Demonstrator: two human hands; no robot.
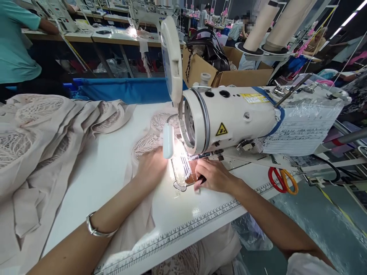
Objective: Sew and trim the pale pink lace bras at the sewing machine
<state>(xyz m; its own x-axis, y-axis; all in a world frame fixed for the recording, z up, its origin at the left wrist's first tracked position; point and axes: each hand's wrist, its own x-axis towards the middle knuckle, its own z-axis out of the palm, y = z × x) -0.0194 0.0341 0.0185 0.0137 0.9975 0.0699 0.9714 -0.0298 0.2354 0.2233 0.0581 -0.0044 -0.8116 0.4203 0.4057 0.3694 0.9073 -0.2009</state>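
Observation:
A white sewing machine (229,114) stands on the white table (109,168), its lamp glaring on the needle plate (183,172). My left hand (151,166) lies flat on pale beige lace fabric (143,147) just left of the needle, fingers stretched out. Right of the needle, my right hand (213,175) rests at the plate with its fingers curled and pinched on something small that I cannot make out. A silver bangle (96,229) is on my left wrist.
A heap of beige lace fabric (37,152) covers the table's left side. Red and orange scissors (282,180) lie right of the machine. A ruler strip (183,229) runs along the front edge. Behind stand a cardboard box (229,74), thread cones (269,26) and other workers.

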